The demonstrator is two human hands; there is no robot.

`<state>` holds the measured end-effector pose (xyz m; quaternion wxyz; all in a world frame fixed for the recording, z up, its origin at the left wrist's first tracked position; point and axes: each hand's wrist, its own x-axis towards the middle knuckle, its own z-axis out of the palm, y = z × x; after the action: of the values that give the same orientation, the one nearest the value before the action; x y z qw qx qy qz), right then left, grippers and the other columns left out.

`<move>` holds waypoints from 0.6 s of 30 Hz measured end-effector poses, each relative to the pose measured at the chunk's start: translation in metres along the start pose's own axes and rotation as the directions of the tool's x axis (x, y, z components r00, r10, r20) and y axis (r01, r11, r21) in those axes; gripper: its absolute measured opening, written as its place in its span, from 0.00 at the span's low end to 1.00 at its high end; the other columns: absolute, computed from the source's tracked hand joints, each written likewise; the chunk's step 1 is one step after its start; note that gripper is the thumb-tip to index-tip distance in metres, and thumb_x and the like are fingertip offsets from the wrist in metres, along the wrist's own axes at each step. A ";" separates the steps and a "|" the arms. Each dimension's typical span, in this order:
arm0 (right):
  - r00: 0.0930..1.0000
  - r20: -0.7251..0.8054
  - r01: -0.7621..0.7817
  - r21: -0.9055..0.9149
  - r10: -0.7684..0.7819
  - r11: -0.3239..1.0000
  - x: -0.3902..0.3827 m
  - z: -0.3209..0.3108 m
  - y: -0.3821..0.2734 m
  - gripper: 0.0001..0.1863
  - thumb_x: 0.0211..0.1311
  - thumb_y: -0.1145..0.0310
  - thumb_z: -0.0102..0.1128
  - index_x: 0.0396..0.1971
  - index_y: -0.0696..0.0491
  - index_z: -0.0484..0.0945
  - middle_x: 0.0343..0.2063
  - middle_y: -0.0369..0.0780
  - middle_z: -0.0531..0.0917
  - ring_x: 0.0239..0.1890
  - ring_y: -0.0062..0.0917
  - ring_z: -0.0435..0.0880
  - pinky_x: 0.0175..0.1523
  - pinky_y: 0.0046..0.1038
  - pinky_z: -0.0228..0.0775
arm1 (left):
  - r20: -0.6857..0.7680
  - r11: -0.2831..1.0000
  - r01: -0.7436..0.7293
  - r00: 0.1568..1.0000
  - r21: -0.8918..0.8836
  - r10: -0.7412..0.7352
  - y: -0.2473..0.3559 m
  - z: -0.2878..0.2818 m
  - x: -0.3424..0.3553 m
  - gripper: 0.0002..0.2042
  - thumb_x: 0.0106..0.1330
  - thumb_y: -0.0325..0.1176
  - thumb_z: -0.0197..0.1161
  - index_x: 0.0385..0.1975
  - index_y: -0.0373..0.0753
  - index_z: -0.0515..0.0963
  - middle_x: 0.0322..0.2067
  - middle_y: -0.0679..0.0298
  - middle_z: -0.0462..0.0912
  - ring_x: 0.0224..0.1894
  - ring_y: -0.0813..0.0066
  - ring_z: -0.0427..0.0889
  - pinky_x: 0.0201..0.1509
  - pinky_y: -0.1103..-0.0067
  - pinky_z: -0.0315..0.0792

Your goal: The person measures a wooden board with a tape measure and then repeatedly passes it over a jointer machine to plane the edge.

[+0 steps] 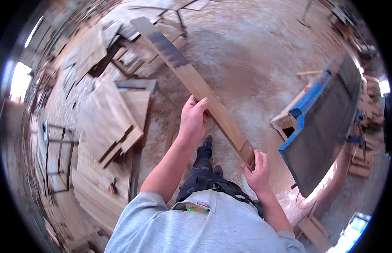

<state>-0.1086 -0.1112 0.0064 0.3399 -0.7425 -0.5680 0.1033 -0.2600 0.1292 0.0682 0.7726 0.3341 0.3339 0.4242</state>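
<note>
A long wooden board (196,82) slants across the space before me, its far end high to the left and its near end low to the right. A dark stain crosses it near the far end. My left hand (193,116) is closed around the board's middle, thumb on top. At the near end my right hand (258,170) pinches the board, close to a darker mark on the wood. The undersides of both grips are hidden by the board and fingers.
At the left, stacked wooden panels (105,118) lie on a bench, with a small orange-and-black tool (113,187) below them. A dark metal frame (59,160) stands farther left. On the right is a machine table (326,122) with a blue fence (307,101). Sawdust covers the floor (246,46).
</note>
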 end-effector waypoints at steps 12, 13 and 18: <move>0.543 0.114 -0.631 0.708 0.832 0.315 0.054 -0.030 0.088 0.20 0.62 0.74 0.56 0.53 0.64 0.70 0.39 0.44 0.81 0.34 0.25 0.82 0.43 0.29 0.77 | 0.102 0.903 0.390 0.920 -0.181 -0.377 -0.077 0.089 0.208 0.14 0.74 0.37 0.45 0.50 0.34 0.72 0.48 0.57 0.79 0.50 0.65 0.78 0.54 0.69 0.73; 0.470 0.229 -0.611 0.781 0.853 0.127 0.053 -0.038 0.096 0.19 0.62 0.75 0.55 0.53 0.64 0.70 0.40 0.44 0.82 0.33 0.26 0.83 0.43 0.30 0.77 | 0.114 0.884 0.431 0.902 -0.179 -0.416 -0.091 0.095 0.224 0.15 0.75 0.38 0.45 0.50 0.35 0.71 0.48 0.58 0.79 0.51 0.65 0.78 0.56 0.68 0.72; 0.499 -0.011 -0.496 0.817 0.867 0.295 0.078 -0.055 0.109 0.11 0.62 0.78 0.56 0.44 0.62 0.77 0.38 0.43 0.82 0.34 0.22 0.83 0.41 0.27 0.77 | 0.179 0.777 0.554 0.833 -0.300 -0.524 -0.140 0.169 0.286 0.24 0.73 0.54 0.42 0.47 0.36 0.71 0.37 0.61 0.78 0.42 0.65 0.75 0.50 0.66 0.71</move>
<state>0.0318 -0.0748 -0.0023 0.6428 -0.7127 0.0117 0.2806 0.0548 0.2822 -0.0167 0.9207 0.1040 0.3040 0.2216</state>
